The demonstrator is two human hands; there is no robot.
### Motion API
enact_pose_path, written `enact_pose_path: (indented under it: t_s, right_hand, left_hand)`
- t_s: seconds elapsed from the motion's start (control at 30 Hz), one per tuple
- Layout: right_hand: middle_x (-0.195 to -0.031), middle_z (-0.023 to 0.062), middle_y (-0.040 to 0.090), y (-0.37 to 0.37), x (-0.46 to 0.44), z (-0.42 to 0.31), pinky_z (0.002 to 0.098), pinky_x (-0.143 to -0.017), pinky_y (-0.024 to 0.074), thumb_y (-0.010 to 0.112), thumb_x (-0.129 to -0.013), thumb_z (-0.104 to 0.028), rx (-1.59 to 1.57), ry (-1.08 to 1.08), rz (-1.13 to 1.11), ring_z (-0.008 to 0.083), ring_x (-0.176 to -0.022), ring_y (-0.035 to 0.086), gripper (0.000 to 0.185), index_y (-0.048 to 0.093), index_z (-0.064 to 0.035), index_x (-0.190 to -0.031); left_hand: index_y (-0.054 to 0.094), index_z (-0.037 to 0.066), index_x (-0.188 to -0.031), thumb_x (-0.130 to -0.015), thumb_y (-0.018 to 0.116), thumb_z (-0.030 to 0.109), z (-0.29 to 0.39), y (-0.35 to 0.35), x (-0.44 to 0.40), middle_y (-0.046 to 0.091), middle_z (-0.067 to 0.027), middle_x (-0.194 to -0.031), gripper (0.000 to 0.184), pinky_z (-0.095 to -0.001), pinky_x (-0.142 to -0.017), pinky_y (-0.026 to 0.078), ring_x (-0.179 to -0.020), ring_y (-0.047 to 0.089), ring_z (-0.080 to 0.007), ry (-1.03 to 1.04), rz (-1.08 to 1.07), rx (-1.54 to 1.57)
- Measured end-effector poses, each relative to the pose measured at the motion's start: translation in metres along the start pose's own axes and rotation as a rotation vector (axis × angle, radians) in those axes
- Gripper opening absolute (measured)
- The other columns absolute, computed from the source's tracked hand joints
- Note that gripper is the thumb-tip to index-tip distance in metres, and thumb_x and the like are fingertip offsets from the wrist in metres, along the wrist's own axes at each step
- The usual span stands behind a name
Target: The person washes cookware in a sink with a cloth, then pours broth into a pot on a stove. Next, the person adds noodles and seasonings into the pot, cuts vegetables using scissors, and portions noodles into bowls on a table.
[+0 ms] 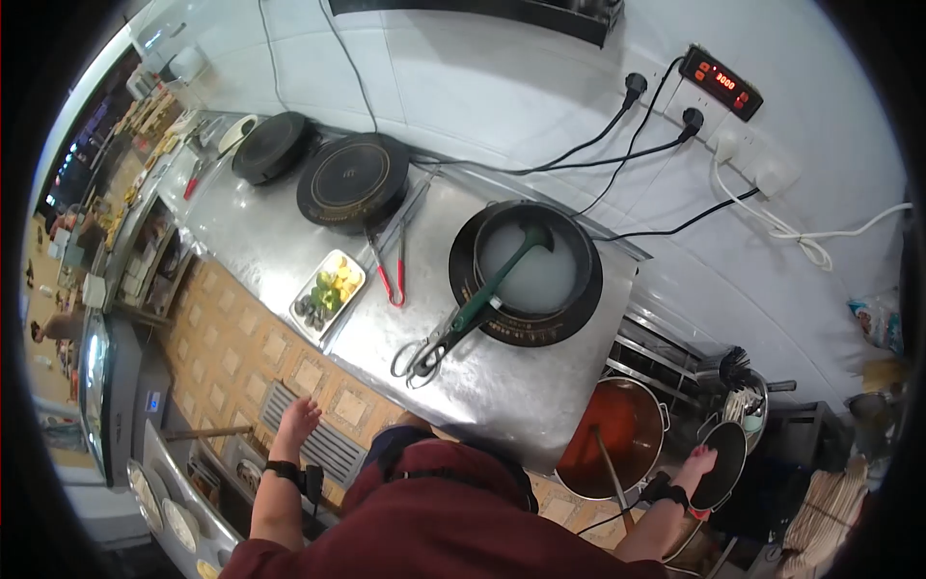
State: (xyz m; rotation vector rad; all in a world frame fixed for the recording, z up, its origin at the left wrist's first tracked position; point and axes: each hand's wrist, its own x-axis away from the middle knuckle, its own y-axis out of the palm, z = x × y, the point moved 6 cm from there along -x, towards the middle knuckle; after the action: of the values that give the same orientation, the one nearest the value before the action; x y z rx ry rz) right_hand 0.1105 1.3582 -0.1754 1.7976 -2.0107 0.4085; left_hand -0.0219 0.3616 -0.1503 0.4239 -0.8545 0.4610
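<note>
My left hand point(301, 417) hangs over the tiled floor, away from the counter. Its fingers are loosely bent and apart, with nothing visible in them. At the lower right, my right hand point(702, 459) is over the left rim of a dark deep pot point(729, 467). No grip on the rim shows; its fingers look loosely bent. Left of that hand stands a large pot of red liquid point(615, 425) with a long handle point(606, 458) leaning out of it. On the counter, a wok of cloudy liquid point(521, 280) holds a green ladle point(492, 285), with scissors point(422, 362) by its handle.
On the steel counter point(453, 386) lie red-handled tongs point(397, 280) and a tray of cut vegetables point(328, 294). Two dark round pans point(353, 179) stand farther left. Cords run along the wall to a lit red display point(721, 82). A rack of plates point(178, 521) is at lower left.
</note>
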Motion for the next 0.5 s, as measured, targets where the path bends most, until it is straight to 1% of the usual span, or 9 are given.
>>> enact_pose_path:
  t_s: [0.07,0.1,0.2,0.27,0.3,0.33,0.37,0.43,0.5]
  right_hand:
    - [-0.076,0.0020,0.052,0.058,0.074,-0.018,0.0214,-0.052,0.0391,0.048,-0.084,-0.014,0.058,-0.202,-0.211,0.0109,-0.060,0.048,0.018,0.056,-0.0061,-0.098]
    - [-0.076,0.0010,0.052,0.096,0.136,-0.032,0.0202,-0.050,0.0368,0.049,-0.084,-0.015,0.067,-0.312,-0.313,0.0091,-0.058,0.046,0.019,0.056,-0.0059,-0.099]
    - [-0.075,-0.0010,0.051,0.209,0.310,-0.079,0.0189,-0.049,0.0326,0.054,-0.084,-0.013,0.333,-0.658,-0.761,0.0046,-0.058,0.042,0.020,0.058,-0.0049,-0.102]
    - [-0.073,0.0002,0.052,0.269,0.437,-0.111,0.0203,-0.057,0.0392,0.055,-0.082,-0.006,0.513,-0.995,-0.875,0.0079,-0.062,0.047,0.012,0.060,-0.0005,-0.092]
    - [-0.081,0.0009,0.056,0.296,0.505,-0.125,0.0195,-0.063,0.0428,0.054,-0.085,-0.007,0.573,-1.123,-1.009,0.0076,-0.073,0.052,0.013,0.060,-0.0001,-0.094]
    - [-0.074,0.0068,0.057,0.319,0.579,-0.139,0.0243,-0.061,0.0426,0.057,-0.081,-0.005,0.494,-1.382,-1.083,0.0134,-0.066,0.053,0.012,0.061,0.0003,-0.090]
    - [-0.074,0.0077,0.058,0.335,0.656,-0.154,0.0253,-0.062,0.0428,0.058,-0.079,-0.004,0.508,-1.528,-1.148,0.0149,-0.066,0.054,0.013,0.062,-0.0005,-0.090]
    - [-0.074,0.0084,0.057,0.368,0.765,-0.166,0.0261,-0.061,0.0433,0.058,-0.078,-0.004,0.434,-1.762,-1.238,0.0178,-0.064,0.055,0.015,0.062,-0.0013,-0.092]
    - [-0.078,0.0101,0.060,0.417,0.834,-0.176,0.0296,-0.062,0.0449,0.057,-0.080,-0.011,0.418,-1.750,-1.266,0.0218,-0.068,0.058,0.017,0.062,-0.0032,-0.094]
  left_hand:
    - [0.054,0.010,-0.078,-0.086,0.044,0.027,-0.005,-0.027,-0.026,0.054,-0.0017,-0.064,0.022,-0.0282,-0.050,0.041,-0.057,0.053,-0.0155,0.031,-0.047,0.066]
    - [0.055,0.010,-0.078,-0.083,0.045,0.031,-0.002,-0.040,-0.051,0.055,-0.0025,-0.063,0.024,-0.0291,-0.047,0.040,-0.053,0.053,-0.0163,0.106,-0.175,-0.215]
    - [0.051,0.012,-0.074,-0.081,0.046,0.032,-0.001,-0.076,-0.091,0.048,-0.0023,-0.054,0.022,-0.0309,-0.042,0.035,-0.047,0.047,-0.0185,-0.055,0.052,-0.232]
    - [0.052,0.006,-0.083,-0.084,0.045,0.027,-0.003,-0.109,-0.148,0.058,-0.0096,-0.078,0.022,-0.0364,-0.062,0.046,-0.074,0.056,-0.0257,-0.046,-0.117,-0.143]
    - [0.051,0.007,-0.082,-0.086,0.045,0.028,0.004,-0.108,-0.146,0.054,-0.0076,-0.072,0.022,-0.0324,-0.059,0.045,-0.070,0.055,-0.0237,-0.107,0.116,-0.107]
    - [0.051,0.008,-0.087,-0.085,0.044,0.027,0.005,-0.111,-0.170,0.055,-0.0067,-0.077,0.021,-0.0269,-0.045,0.042,-0.058,0.054,-0.0212,-0.166,-0.106,0.030]
    - [0.041,0.008,-0.126,-0.088,0.046,0.034,0.037,-0.084,-0.121,0.049,-0.0126,-0.121,0.046,-0.0278,-0.068,0.046,-0.096,0.054,-0.0208,0.023,0.027,-0.188]
    - [0.042,0.005,-0.123,-0.090,0.044,0.030,0.039,-0.097,-0.145,0.052,-0.0118,-0.113,0.042,-0.0293,-0.067,0.047,-0.093,0.056,-0.0217,-0.018,-0.003,-0.199]
    - [0.043,0.003,-0.120,-0.090,0.043,0.030,0.050,-0.105,-0.161,0.053,-0.0117,-0.112,0.040,-0.0300,-0.067,0.047,-0.092,0.056,-0.0222,-0.014,0.000,-0.209]
